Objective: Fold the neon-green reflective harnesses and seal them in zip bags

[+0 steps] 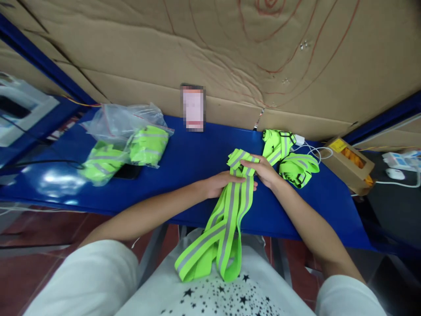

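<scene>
Neon-green fabric strap with grey stripes hangs in long loops over the near edge of the glossy blue table. Clear plastic bags lie leftward, a windowed brown cardboard box rightward, a coiled green strap nearer. My left hand pinches it, thumb in front; my right hand clasps its folded top.

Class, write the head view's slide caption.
Left hand and right hand hold yellow-green, grey-striped fabric straps at a blue table.
</scene>
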Action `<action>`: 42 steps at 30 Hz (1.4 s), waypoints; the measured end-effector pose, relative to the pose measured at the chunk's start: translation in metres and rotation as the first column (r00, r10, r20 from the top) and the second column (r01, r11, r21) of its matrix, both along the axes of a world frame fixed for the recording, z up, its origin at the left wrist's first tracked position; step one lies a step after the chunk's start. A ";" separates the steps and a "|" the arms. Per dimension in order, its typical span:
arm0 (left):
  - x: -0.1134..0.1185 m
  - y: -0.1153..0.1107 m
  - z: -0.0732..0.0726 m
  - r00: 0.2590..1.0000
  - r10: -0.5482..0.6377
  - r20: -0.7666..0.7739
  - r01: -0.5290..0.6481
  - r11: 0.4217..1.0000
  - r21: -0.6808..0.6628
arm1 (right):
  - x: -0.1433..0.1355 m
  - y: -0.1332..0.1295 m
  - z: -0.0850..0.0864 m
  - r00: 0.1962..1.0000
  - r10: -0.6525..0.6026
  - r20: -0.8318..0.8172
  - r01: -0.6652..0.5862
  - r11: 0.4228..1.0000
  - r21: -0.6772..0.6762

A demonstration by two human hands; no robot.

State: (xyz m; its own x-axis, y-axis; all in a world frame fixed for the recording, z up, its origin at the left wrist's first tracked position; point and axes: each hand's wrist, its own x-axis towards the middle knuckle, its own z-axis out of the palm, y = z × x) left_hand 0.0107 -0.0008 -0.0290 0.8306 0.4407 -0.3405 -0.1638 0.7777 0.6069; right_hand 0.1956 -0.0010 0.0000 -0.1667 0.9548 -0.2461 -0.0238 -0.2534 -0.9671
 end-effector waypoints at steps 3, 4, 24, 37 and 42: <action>-0.003 -0.002 -0.001 1.000 0.007 -0.020 -0.007 1.000 -0.016 | 0.000 0.001 -0.001 0.997 0.031 0.074 -0.041 0.990 0.137; -0.004 -0.002 -0.001 1.000 -0.002 -0.014 0.002 0.999 -0.032 | 0.001 0.000 -0.001 0.992 0.045 0.115 -0.067 0.978 0.198; -0.016 0.002 0.008 0.997 0.071 -0.010 -0.071 0.997 -0.024 | 0.015 -0.026 0.006 0.846 0.279 0.453 -0.488 0.749 0.449; -0.014 -0.001 0.008 0.985 0.115 -0.130 -0.113 0.993 0.024 | 0.005 -0.022 -0.006 0.973 0.163 0.165 -0.194 0.961 0.195; -0.014 0.002 0.004 0.998 0.046 0.034 -0.042 0.995 -0.090 | 0.000 -0.026 -0.010 0.954 -0.041 0.296 -0.082 0.917 0.391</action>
